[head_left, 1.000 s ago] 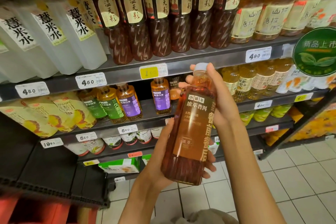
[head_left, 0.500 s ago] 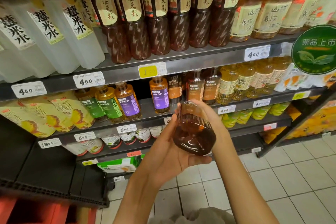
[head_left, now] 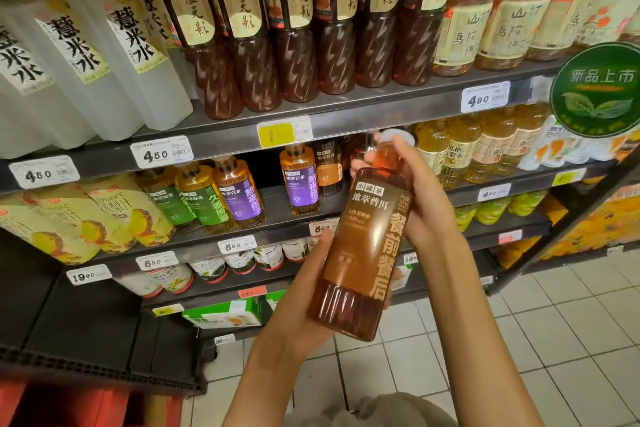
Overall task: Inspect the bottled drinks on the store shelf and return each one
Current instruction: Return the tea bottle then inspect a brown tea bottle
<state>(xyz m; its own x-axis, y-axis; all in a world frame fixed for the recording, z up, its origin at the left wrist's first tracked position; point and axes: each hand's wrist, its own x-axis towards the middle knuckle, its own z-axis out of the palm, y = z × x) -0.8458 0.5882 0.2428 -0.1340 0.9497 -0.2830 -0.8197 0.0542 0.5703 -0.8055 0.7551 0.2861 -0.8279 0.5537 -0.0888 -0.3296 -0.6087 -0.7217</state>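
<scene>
I hold a brown tea bottle (head_left: 367,243) with a brown label and white cap upright, slightly tilted, in front of the middle shelf (head_left: 381,199). My left hand (head_left: 298,315) cups its base from below and behind, fingers curled round it. My right hand (head_left: 426,198) grips the neck and upper body from the right, a finger on the cap. Behind it stand matching bottles (head_left: 329,166) on the shelf, beside a purple-labelled one (head_left: 300,184).
The upper shelf (head_left: 346,121) carries dark twisted bottles (head_left: 298,45), white bottles (head_left: 104,62) at left and amber bottles (head_left: 485,28) at right. A round green sign (head_left: 595,88) juts out at right. Tiled floor (head_left: 519,340) lies below; a black crate (head_left: 86,340) sits lower left.
The bottle was tipped with its base towards me half a second ago. It is now back upright with the label facing me, both hands still on it.
</scene>
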